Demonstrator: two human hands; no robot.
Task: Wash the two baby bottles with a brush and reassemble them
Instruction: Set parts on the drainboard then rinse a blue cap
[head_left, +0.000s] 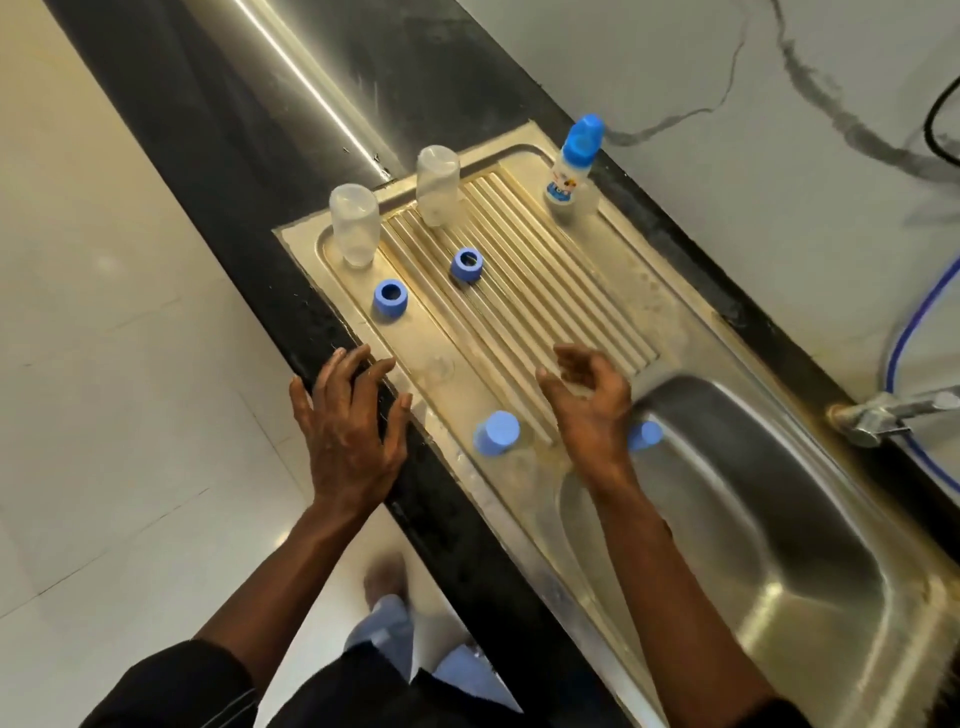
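Bottles draining, parts waiting

Both clear bottles (353, 226) (438, 187) stood upside down on the drainboard (571, 291), probably to drip dry, with the blue rings (390, 298) (466, 265) and caps (497, 433) (645, 434) beside them. Left hand (348, 421) lay flat, fingers spread, on the black counter (249, 171) edge. Right hand (592, 405) hovered loosely curled, and I couldn't tell if it held anything. Pale floor tiles (104, 312) below.

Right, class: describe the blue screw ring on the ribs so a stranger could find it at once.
Find the steel drainboard beside the sink basin. On its ribbed middle, before the farther upturned clear bottle, sits the blue screw ring. The other ring lies off the ribs, on the flat margin.
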